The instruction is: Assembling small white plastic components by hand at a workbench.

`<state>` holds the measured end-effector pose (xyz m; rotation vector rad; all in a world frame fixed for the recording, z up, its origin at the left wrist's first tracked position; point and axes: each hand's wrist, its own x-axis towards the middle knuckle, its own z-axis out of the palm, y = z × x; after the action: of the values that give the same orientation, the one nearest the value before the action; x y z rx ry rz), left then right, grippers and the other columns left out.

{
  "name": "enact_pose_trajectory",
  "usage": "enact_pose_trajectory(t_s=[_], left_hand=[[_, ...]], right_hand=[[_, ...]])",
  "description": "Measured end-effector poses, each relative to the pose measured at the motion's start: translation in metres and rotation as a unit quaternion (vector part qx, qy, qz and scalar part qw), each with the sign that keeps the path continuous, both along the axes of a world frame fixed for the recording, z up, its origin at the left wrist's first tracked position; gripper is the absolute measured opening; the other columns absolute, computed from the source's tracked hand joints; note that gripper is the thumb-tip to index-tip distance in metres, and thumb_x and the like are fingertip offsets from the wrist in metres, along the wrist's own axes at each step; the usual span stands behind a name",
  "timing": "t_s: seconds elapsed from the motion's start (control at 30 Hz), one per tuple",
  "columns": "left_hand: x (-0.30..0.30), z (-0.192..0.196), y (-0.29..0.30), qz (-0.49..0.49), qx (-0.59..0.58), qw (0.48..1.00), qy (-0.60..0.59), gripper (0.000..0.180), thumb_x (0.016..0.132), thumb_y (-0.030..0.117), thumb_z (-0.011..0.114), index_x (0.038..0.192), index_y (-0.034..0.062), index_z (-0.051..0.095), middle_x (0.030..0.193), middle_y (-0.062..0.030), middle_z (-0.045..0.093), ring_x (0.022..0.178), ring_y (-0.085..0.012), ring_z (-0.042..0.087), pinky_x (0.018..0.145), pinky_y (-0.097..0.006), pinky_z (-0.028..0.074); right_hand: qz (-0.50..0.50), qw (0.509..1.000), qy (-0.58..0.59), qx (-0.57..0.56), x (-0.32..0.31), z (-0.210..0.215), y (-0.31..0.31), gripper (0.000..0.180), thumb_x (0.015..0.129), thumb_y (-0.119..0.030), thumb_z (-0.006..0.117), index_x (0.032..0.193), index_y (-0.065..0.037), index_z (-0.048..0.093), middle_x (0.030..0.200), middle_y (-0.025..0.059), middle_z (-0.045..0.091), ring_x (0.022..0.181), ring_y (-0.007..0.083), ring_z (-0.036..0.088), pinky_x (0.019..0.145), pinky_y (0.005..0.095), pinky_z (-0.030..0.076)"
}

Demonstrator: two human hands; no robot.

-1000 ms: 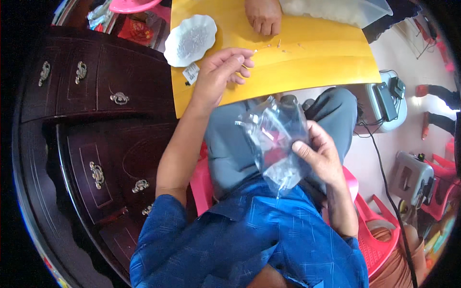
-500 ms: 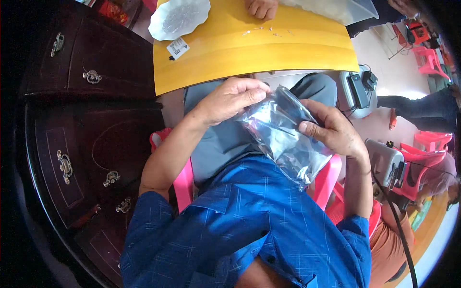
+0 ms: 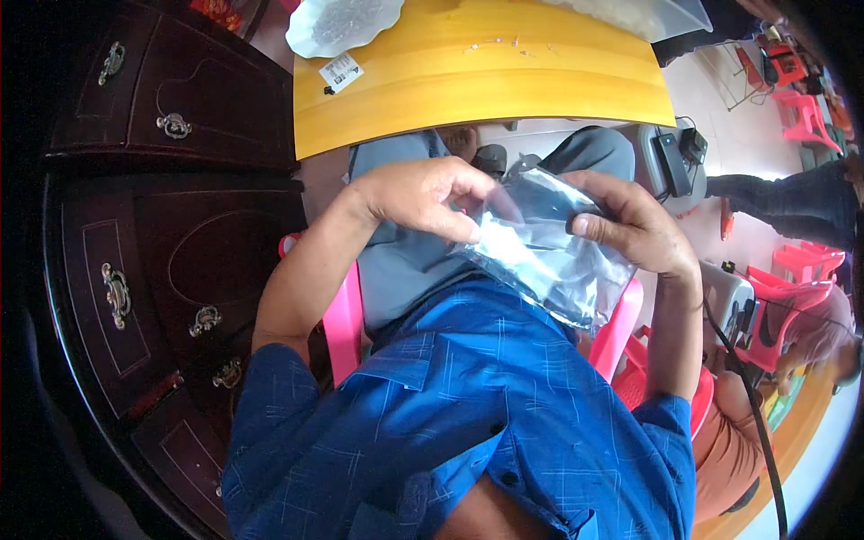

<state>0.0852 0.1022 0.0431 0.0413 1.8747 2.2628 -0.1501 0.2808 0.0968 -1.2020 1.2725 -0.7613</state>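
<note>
A clear, shiny plastic bag is held tilted over my lap, with creases and bright glare across it. My right hand grips its right side, thumb on the front and fingers behind. My left hand is at the bag's left edge. Its thumb and fingers are apart, and the fingertips, slightly blurred, seem to reach in or behind the clear plastic. Dark grey shows through the bag; I cannot tell whether that is contents or my trousers.
Ahead stands a yellow table with a white scalloped dish of small clear pieces, a white label, several tiny parts and a translucent bin. Dark wooden drawers are at left; a black cable hangs at right.
My left hand has loosened from the bag's upper edge, its fingers spreading lower along the left side. The bag has tilted flatter. A person's hand on the table has left the view.
</note>
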Motion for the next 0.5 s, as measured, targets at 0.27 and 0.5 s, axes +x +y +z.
enact_pose_trajectory(t_s=[0.27, 0.5], left_hand=[[0.005, -0.007, 0.009, -0.087, 0.028, 0.991, -0.096, 0.046, 0.082, 0.002, 0.06, 0.128, -0.0014, 0.061, 0.104, -0.0042, 0.068, 0.084, -0.0055, 0.062, 0.071, -0.022, 0.051], [0.006, -0.017, 0.021, -0.08, 0.036, 0.991, -0.103, 0.03, 0.09, 0.007, 0.063, 0.119, -0.0001, 0.058, 0.092, -0.0057, 0.067, 0.074, -0.0106, 0.064, 0.066, -0.025, 0.054]], right_hand=[[0.071, 0.997, 0.017, 0.006, -0.004, 0.001, -0.004, 0.041, 0.094, -0.02, 0.065, 0.128, 0.001, 0.056, 0.11, 0.0093, 0.067, 0.103, 0.0155, 0.058, 0.094, 0.0317, 0.047], [0.119, 0.991, 0.058, -0.02, -0.009, -0.006, -0.005, 0.04, 0.095, -0.023, 0.065, 0.127, -0.001, 0.057, 0.109, 0.0122, 0.068, 0.103, 0.0179, 0.061, 0.091, 0.034, 0.049]])
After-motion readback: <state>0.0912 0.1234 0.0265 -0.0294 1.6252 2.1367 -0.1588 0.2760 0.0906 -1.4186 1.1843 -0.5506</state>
